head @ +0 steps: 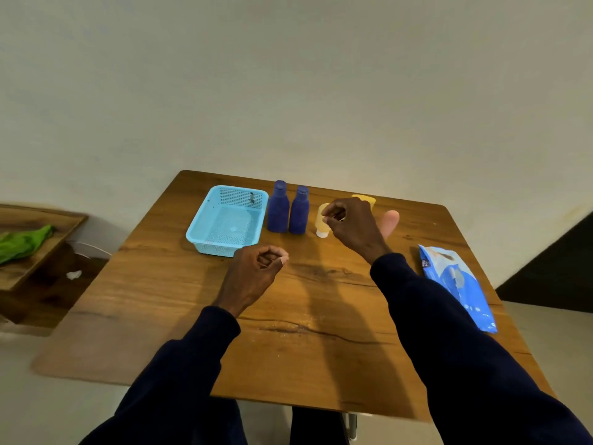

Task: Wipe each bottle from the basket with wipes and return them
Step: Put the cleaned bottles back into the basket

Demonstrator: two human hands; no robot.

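An empty light blue basket (195,228) sits at the table's back left. Two dark blue bottles (278,208) (299,211) stand upright just right of it. A small orange bottle (322,227) stands on its white cap beside them. My right hand (351,228) hovers there with curled fingers, fingertips at the orange bottle's upper right side; whether they grip it is unclear. Behind that hand a yellow item (364,199) and a pale pink rounded item (391,220) are partly hidden. My left hand (256,268) hangs over the table in front of the basket, fingers curled, holding nothing.
A blue pack of wipes (459,284) lies near the right edge of the wooden table (321,332). To the left stands a lower wooden shelf (41,252) with a green cloth (24,242) on it. A plain wall rises behind the table.
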